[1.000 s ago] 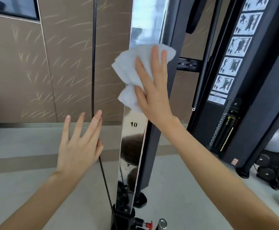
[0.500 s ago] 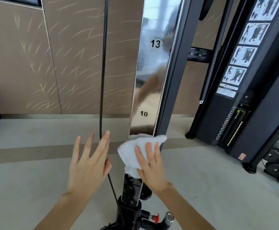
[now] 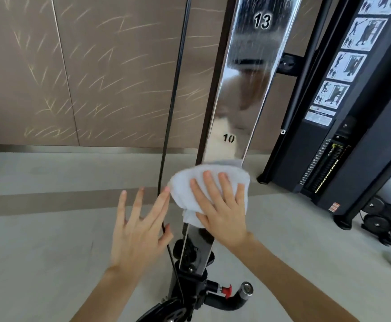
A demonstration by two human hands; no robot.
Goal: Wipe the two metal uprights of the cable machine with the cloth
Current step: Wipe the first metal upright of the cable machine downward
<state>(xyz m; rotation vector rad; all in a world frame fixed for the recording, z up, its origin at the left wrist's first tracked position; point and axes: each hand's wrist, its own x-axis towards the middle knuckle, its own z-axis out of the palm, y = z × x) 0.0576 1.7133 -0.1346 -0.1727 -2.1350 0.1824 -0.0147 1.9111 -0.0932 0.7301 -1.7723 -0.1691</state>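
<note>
A shiny chrome upright (image 3: 243, 94) with the numbers 13 and 10 on it rises through the middle of the view. My right hand (image 3: 222, 210) presses a crumpled white cloth (image 3: 189, 184) flat against the upright, just below the 10. The fingers are spread over the cloth. My left hand (image 3: 138, 231) hovers to the left with fingers apart, holding nothing, its fingertips close to the cloth's left edge and the thin black cable (image 3: 173, 105). Only this one chrome upright is in view.
At the upright's foot sits a black pulley carriage (image 3: 196, 289) with a red-tipped pin (image 3: 227, 291). A black weight stack tower (image 3: 343, 126) with exercise pictures stands to the right. Brown wall panels (image 3: 85, 66) lie behind, grey floor (image 3: 38, 252) below.
My right hand slid the cloth down the upright from about the 13 mark to below the 10. It has stayed near that height in the last half second. My left hand stayed open beside it.
</note>
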